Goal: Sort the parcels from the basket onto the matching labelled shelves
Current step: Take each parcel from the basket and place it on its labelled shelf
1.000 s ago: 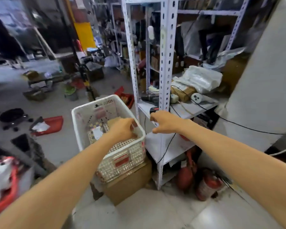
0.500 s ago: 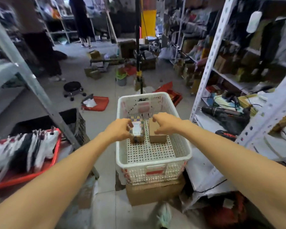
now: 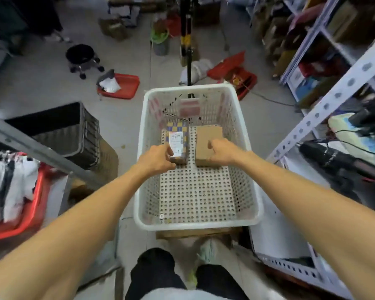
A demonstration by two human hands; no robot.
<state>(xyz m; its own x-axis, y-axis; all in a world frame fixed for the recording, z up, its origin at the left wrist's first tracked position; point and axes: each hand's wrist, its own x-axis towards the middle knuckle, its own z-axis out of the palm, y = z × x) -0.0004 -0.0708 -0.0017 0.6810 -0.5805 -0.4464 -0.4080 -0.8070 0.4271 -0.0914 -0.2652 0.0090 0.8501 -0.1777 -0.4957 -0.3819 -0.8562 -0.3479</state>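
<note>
A white perforated basket [image 3: 200, 221] stands on a cardboard box in front of me. Two parcels lie side by side at its far end. The left one is a checkered parcel [image 3: 177, 135] with a white label, and my left hand [image 3: 157, 159] grips its near end. The right one is a plain brown cardboard parcel [image 3: 208, 137], and my right hand [image 3: 222, 151] curls over its near end. A white metal shelf rack [image 3: 325, 105] rises on the right.
A grey shelf post [image 3: 37, 148] slants across the left. Below it sit a red tub of clothes [image 3: 30, 204] and a black bin [image 3: 74, 131]. A red tray [image 3: 119, 85], a black stool [image 3: 82, 57] and a black pole [image 3: 187, 46] stand on the floor beyond the basket.
My view has swung from the shelf down onto the basket. My right hand has left the shelf and come onto the brown parcel; my left hand has settled on the checkered parcel.
</note>
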